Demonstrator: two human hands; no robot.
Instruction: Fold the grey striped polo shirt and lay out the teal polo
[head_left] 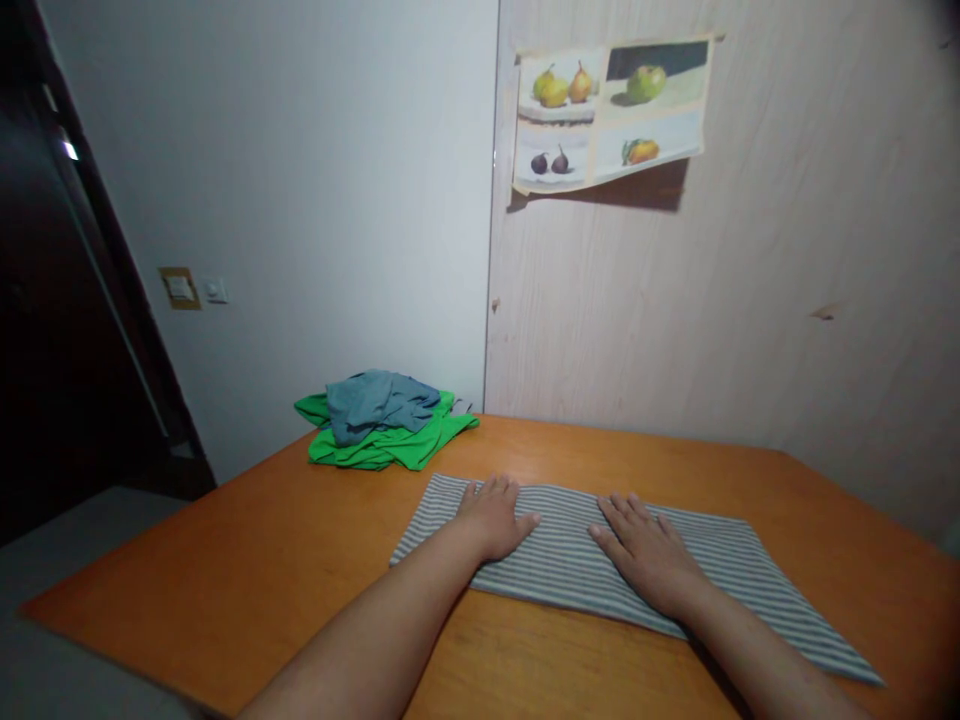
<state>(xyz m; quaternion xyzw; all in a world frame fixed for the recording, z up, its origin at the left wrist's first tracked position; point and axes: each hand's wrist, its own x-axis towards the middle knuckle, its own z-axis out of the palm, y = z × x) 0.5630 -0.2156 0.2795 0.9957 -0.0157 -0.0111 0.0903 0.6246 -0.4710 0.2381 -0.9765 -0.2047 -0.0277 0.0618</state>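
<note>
A grey-and-white striped cloth (570,555) lies flat on the orange wooden table (300,560), long side running left to right. It looks folded, though its layers are hard to make out. My left hand (493,518) rests on its left part, palm down, with the thumb out to the right. On the middle of the cloth lies my right hand (649,550), fingers spread and pointing away from me. Both hands press on the fabric without gripping it. My forearms hide parts of the cloth's near edge and right part.
At the table's back left sits a crumpled heap of a blue-grey garment (379,405) on a bright green garment (375,452). Behind the table stands a wall with a fruit poster (611,115). Wall switches (180,288) and a dark doorway (67,300) are at left.
</note>
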